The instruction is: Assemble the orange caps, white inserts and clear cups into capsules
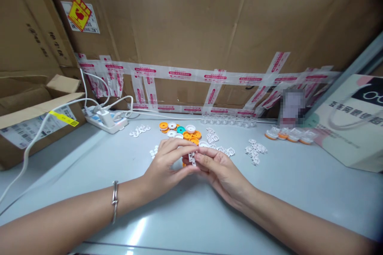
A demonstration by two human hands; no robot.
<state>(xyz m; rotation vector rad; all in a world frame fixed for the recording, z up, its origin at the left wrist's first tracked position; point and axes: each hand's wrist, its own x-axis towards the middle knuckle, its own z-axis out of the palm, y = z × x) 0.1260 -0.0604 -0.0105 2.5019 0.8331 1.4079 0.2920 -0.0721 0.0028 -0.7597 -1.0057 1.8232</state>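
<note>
My left hand and my right hand meet over the middle of the table. Between their fingertips is a small white plastic piece with cut-outs; both hands are closed on it, the right thumb lying against its face. Part of the piece is hidden by my fingers. Just beyond the hands lie round orange caps, white caps and a teal cap. Flat white cut-out pieces lie close past my right fingers, and small white bits sit beyond my left hand.
More white cut-out pieces lie to the right, near clear domes with orange bases. Clear plastic cups line the back. A power strip, small white parts and an open carton are left; a white box stands right.
</note>
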